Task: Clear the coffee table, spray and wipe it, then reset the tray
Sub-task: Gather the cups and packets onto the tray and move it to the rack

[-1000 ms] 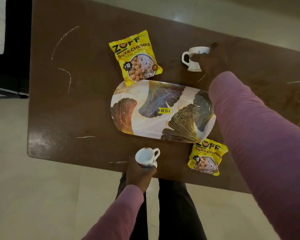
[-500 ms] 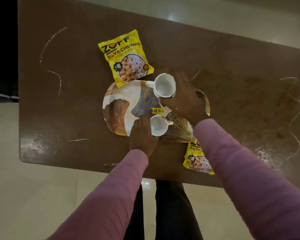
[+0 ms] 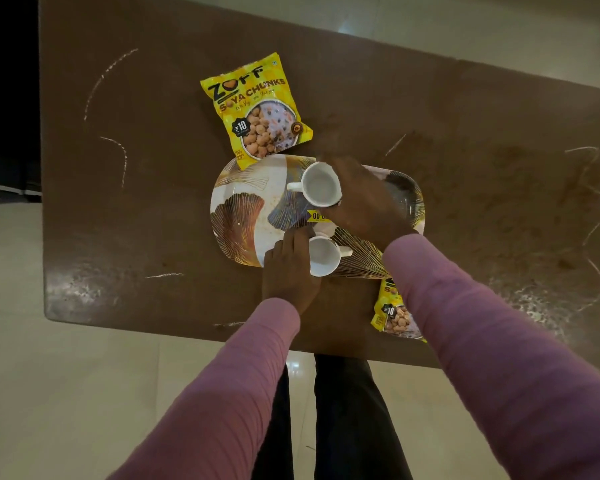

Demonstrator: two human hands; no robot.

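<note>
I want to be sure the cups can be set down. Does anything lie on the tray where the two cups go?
Nothing visible does. The left hand holds the near cup and the right hand the far cup, both over bare tray. One yellow packet only reaches the far rim, aside from the cups.

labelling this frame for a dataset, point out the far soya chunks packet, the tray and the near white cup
far soya chunks packet (image 3: 253, 109): head view, centre of its yellow front
tray (image 3: 238, 216): head view, bare left part, brown leaf print
near white cup (image 3: 323, 259): head view, inside of its bowl
</note>
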